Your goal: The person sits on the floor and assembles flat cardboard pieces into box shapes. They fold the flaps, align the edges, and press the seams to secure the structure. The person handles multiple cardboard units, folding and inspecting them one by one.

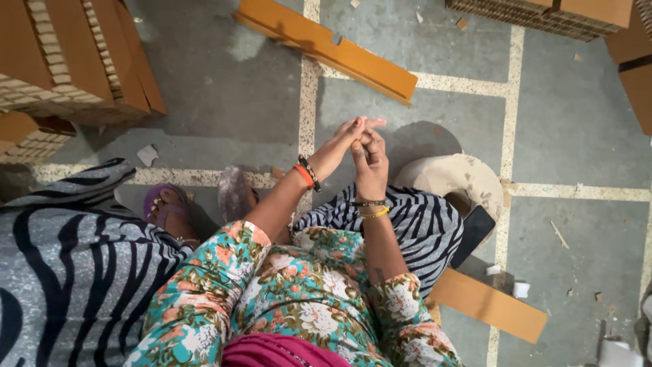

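Cardboard packaging workshop, floor level. I sit on bare grey concrete floor [577, 129] crossed by pale inlaid strips. Stacked brown corrugated cardboard blocks [64, 58], honeycomb edges showing, rise at my left; more of same stack [543, 13] at top right. Long orange-brown cardboard strip [326, 47] lies ahead of me, flat brown cardboard sheet [489, 306] near my right knee. Paper scraps and cardboard chips [519, 289] litter floor. Worn round off-white stone-like block [455, 178] sits just beside my legs.
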